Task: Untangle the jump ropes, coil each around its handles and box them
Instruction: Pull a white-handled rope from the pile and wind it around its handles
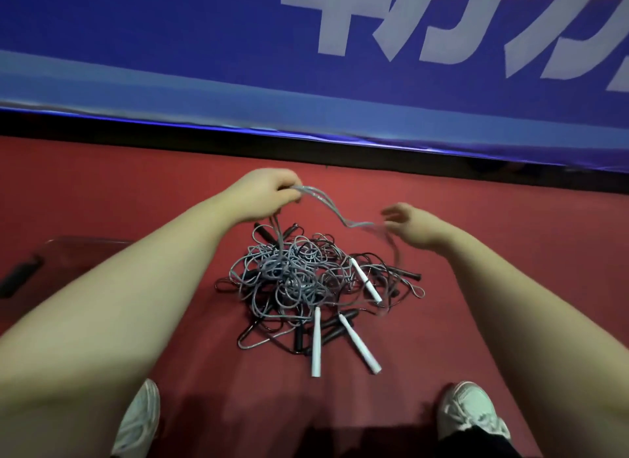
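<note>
Red floor [102, 192] bounded at the far side by a blue banner [170, 48] with large white characters. Centre: tangle of jump ropes [296, 277] lying on the floor between the two forearms, grey and black cords interlaced. Three white handles [316, 341] project from the near and right sides of the heap; black handles [408, 275] show at its edges. Left hand [269, 192], raised above the far edge of the tangle: grip narrow, fingertips pinching a grey cord [326, 205] that rises from the heap and sags across toward the right hand [408, 226]. Right hand: motion-blurred, fingers extended, grip wide; the cord reaches its fingertips, contact not discernible. Left margin: corner of a clear box [68, 249] with a dark latch, well apart from the ropes. Bottom: two white shoes [469, 413].
</note>
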Available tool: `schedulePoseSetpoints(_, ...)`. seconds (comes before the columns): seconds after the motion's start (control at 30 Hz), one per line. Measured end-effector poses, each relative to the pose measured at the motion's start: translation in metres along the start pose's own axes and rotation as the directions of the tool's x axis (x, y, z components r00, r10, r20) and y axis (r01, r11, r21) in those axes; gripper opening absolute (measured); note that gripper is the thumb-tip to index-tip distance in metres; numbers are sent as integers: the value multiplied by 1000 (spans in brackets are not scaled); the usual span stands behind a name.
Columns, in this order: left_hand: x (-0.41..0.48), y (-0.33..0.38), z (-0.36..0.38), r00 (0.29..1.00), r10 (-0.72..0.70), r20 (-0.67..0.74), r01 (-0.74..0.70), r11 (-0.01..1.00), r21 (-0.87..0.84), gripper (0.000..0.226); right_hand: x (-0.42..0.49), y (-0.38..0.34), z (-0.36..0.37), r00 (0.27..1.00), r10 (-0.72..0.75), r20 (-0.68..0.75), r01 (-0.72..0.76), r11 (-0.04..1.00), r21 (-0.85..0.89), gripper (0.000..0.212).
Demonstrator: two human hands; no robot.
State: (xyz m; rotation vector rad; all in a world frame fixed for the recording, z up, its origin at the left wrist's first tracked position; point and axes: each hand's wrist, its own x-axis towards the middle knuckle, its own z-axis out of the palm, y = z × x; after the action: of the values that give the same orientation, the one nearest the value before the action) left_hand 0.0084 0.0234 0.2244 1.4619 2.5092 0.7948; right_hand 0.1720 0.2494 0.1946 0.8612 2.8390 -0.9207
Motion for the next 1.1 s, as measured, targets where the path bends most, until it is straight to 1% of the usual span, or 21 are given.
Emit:
schedulePoseSetpoints(0.03,6,13,0,999,21,-25,-21,1000,16,10,-3,-9,7,990,-90,108,71,983,167,36)
schedulePoseSetpoints(0.1,15,32,0,995,38,-90,-34,999,42,13,-7,-30,21,942,-235,240,110,892,439,36)
schedulePoseSetpoints(0.2,19,40,-2,983,35,-183,-22,997,71,8,-11,-53,31,910,-314,271,89,786,612,13)
schedulePoseSetpoints(0.23,17,36,-4,980,20,-200,-6,998,68,4,-13,-57,28,893,-353,277,62,709,702,14)
schedulePoseSetpoints(0.3,11,21,-6,980,-6,-200,10,1000,15,11,-19,-59,10,889,-363,280,-40,546,837,44)
schedulePoseSetpoints(0.33,7,13,-4,986,-6,-165,3,1000,-16,13,-22,-59,-1,894,-364,261,-39,519,854,53)
schedulePoseSetpoints(0.4,0,-1,8,997,15,-74,-15,1000,-3,13,-25,-57,-24,901,-406,151,83,506,859,55)
schedulePoseSetpoints(0.53,-15,-35,44,991,-102,83,102,995,6,9,-27,-45,-56,885,-414,-214,390,406,826,40)
schedulePoseSetpoints(0.6,-20,-44,49,978,-149,146,145,989,36,9,-23,-26,-57,902,-316,-294,415,451,790,39)
schedulePoseSetpoints(0.63,-19,-45,46,975,-163,152,159,987,39,9,-19,-12,-53,919,-210,-334,393,563,727,39)
schedulePoseSetpoints(0.67,-17,-43,40,978,-163,131,161,987,24,10,-14,3,-47,922,-91,-378,314,745,588,37)
schedulePoseSetpoints(0.7,-14,-38,32,985,-149,88,149,989,-2,12,-9,17,-39,927,22,-375,130,919,373,34)
schedulePoseSetpoints(0.73,-9,-30,23,992,-121,34,122,992,-28,13,-5,30,-27,951,123,-284,-82,985,155,35)
schedulePoseSetpoints(0.77,-3,-20,14,996,-86,-18,85,996,-40,17,-5,38,-15,967,201,-156,-206,978,-15,43)
schedulePoseSetpoints(0.8,3,-8,5,997,-42,-60,41,999,-26,21,-7,39,-5,975,218,-49,-222,973,-71,53)
schedulePoseSetpoints(0.83,9,5,-1,996,7,-94,-7,1000,7,24,-10,33,1,986,160,46,-160,987,9,62)
schedulePoseSetpoints(0.87,14,19,-4,991,55,-126,-48,997,53,24,-14,19,4,993,37,115,-57,982,180,70)
schedulePoseSetpoints(0.93,22,42,-7,971,115,-212,-88,987,131,22,-16,-14,6,961,-218,171,132,903,409,73)
schedulePoseSetpoints(1.0,25,56,-10,941,117,-318,-76,987,138,15,-14,-45,13,936,-314,158,225,881,417,49)
schedulePoseSetpoints(1.07,24,58,-16,922,80,-379,-45,994,102,10,-12,-67,17,948,-318,26,263,825,500,13)
schedulePoseSetpoints(1.1,23,54,-18,915,56,-399,-25,996,83,13,-13,-74,15,957,-287,-48,259,766,588,19)
